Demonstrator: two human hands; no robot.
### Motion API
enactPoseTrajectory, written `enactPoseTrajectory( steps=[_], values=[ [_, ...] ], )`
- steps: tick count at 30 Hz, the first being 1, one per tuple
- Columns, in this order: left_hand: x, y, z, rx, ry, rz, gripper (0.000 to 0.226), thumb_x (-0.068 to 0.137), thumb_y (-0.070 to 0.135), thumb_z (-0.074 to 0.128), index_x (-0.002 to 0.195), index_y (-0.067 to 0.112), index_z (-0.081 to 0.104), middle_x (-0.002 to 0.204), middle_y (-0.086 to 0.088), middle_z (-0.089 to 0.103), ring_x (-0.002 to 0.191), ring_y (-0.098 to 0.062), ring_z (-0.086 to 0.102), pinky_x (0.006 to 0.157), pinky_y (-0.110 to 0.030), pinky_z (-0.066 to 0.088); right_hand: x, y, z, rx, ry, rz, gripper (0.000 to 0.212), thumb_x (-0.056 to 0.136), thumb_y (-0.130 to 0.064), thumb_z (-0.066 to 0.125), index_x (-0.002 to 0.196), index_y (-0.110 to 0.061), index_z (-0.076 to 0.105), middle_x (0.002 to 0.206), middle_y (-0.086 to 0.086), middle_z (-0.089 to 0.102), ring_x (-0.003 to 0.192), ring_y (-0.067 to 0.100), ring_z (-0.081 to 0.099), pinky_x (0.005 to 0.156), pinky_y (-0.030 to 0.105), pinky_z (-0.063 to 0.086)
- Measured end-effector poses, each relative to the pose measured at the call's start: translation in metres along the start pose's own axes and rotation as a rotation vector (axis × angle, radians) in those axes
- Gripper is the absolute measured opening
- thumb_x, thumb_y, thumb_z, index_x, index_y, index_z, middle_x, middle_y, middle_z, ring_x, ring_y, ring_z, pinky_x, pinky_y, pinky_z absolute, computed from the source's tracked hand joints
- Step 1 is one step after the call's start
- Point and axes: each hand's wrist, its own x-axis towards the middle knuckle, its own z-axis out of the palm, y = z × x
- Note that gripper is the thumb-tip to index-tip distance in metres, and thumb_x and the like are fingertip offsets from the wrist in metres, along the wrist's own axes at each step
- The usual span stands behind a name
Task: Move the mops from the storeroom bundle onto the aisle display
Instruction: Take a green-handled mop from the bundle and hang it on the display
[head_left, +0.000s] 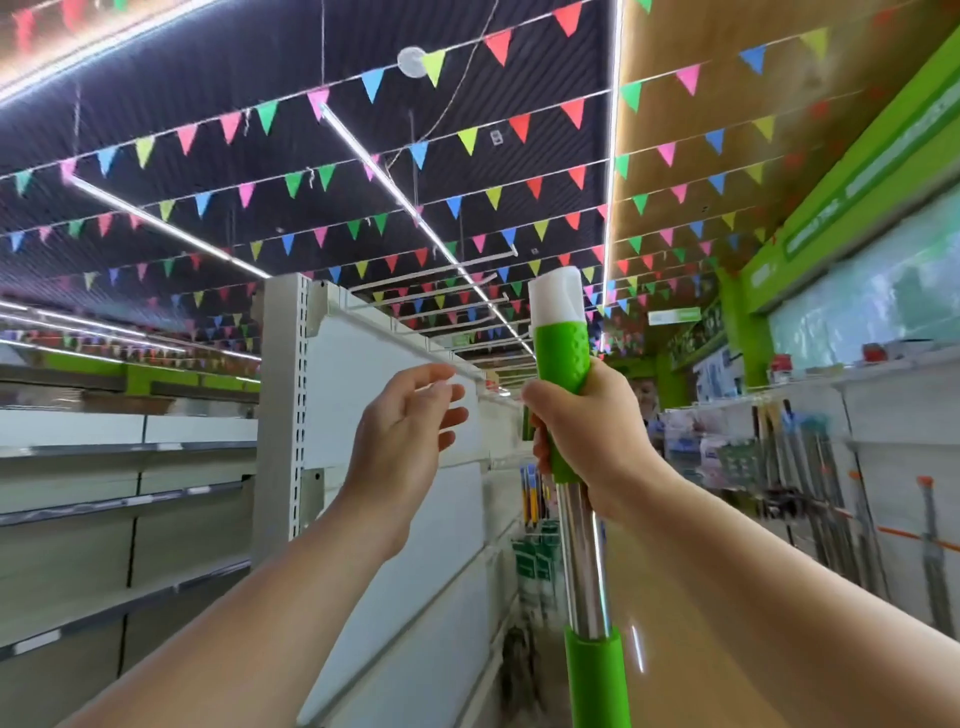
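Your right hand (587, 431) grips the mop handle (582, 545) right of frame centre, the handle running upright from the bottom edge. Your left hand (405, 441) hovers just left of it, apart. Shelves (124, 499) fill the left, a hook rack (447, 291) stands behind your hands, and hanging mops (831, 499) line the right.

Mop handle (563, 358) in right hand (587, 431); left hand (405, 431) loose, perhaps empty

two hands up, left hand (402, 441) and right hand (587, 431); one mop handle (563, 358); several more poles (821, 499) hang right.
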Motion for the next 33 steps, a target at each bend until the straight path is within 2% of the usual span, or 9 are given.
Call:
enactPoseTrajectory(
  steps=[4,12,19,23,29,33],
  values=[
    [0.021,-0.016,0.012,0.029,0.037,0.003,0.021,0.097,0.017,0.040,0.093,0.030,0.056,0.099,0.005,0.064,0.092,-0.010,0.062,0.080,-0.023,0.050,0.025,0.020,-0.004,0.038,-0.032,-0.011,0.017,0.082,-0.004,0.053,0.074,-0.014,0.042,0.055,0.002,0.048,0.033,0.008,0.044,0.040,0.023,0.043],
    [0.043,-0.041,0.046,0.170,0.143,0.037,0.023,0.097,0.017,0.040,0.092,0.032,0.055,0.099,0.007,0.063,0.093,-0.008,0.061,0.079,-0.020,0.049,0.074,0.058,-0.024,0.198,-0.152,0.016,0.014,0.083,-0.005,0.055,0.076,-0.012,0.045,0.060,0.004,0.049,0.040,0.012,0.046,0.041,0.024,0.044],
    [0.056,-0.055,0.083,0.299,0.305,0.055,0.019,0.097,0.017,0.040,0.101,0.027,0.055,0.099,0.007,0.062,0.096,-0.011,0.061,0.081,-0.023,0.049,0.107,0.085,-0.038,0.351,-0.288,0.040,0.015,0.084,-0.008,0.056,0.074,-0.013,0.045,0.061,0.004,0.050,0.041,0.015,0.047,0.045,0.026,0.043],
    [0.058,-0.058,0.094,0.358,0.351,0.064,0.019,0.097,0.017,0.040,0.098,0.029,0.055,0.098,0.009,0.062,0.096,-0.009,0.061,0.079,-0.021,0.048,0.125,0.096,-0.045,0.397,-0.332,0.054,0.014,0.085,-0.009,0.056,0.076,-0.013,0.045,0.063,0.005,0.050,0.044,0.016,0.048,0.047,0.028,0.045],
    [0.068,-0.063,0.104,0.374,0.377,0.065,0.020,0.096,0.015,0.042,0.094,0.029,0.056,0.096,0.007,0.063,0.093,-0.011,0.062,0.081,-0.023,0.049,0.147,0.103,-0.047,0.446,-0.353,0.050,0.014,0.085,-0.008,0.056,0.075,-0.011,0.046,0.062,0.005,0.049,0.044,0.015,0.046,0.046,0.027,0.044],
    [0.078,-0.069,0.106,0.384,0.357,0.058,0.018,0.097,0.016,0.041,0.104,0.024,0.056,0.098,0.007,0.062,0.096,-0.012,0.062,0.083,-0.024,0.049,0.157,0.106,-0.042,0.444,-0.356,0.045,0.014,0.085,-0.007,0.055,0.076,-0.011,0.046,0.062,0.005,0.048,0.043,0.015,0.046,0.046,0.027,0.044]
  ],
)
